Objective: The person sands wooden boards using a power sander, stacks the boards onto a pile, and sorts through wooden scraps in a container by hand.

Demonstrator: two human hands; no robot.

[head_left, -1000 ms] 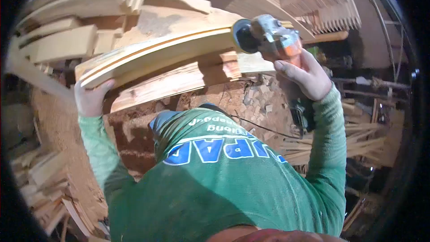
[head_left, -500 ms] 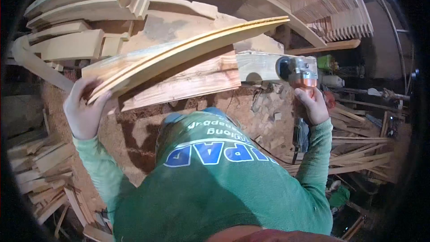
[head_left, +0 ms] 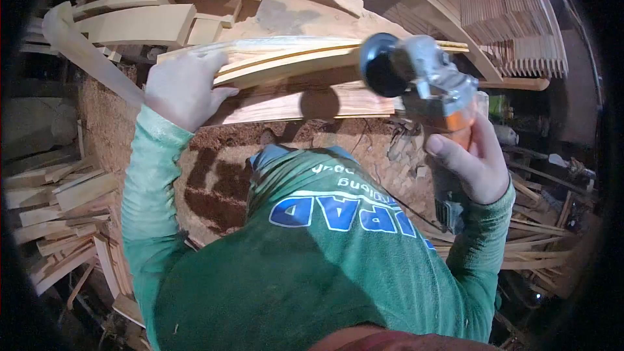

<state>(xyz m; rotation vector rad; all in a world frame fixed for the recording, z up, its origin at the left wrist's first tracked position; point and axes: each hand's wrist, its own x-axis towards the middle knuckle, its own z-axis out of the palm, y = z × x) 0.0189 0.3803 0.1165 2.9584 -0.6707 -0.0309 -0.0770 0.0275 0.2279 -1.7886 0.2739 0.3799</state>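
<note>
My left hand [head_left: 185,88] is wrapped over the left end of a curved wooden piece [head_left: 292,68], thumb on the near side. The piece lies on its edge along a flat reddish board [head_left: 260,105]. My right hand [head_left: 478,166] grips an angle grinder [head_left: 452,120] with an orange body and a silver head. Its dark round disc [head_left: 378,65] overlaps the right part of the curved piece in this view and throws a round shadow onto the board below.
Behind the board lie more curved wooden pieces [head_left: 140,24]. A tall stack of thin cut pieces [head_left: 497,0] stands at the back right. Offcuts [head_left: 68,188] are piled at the left and more wood strips [head_left: 539,247] at the right. Sawdust [head_left: 214,182] covers the floor.
The grinder has come up and left from the board's right end to the curved piece. The curved piece has levelled, and my left hand has shifted over its end. The view has shifted too.
</note>
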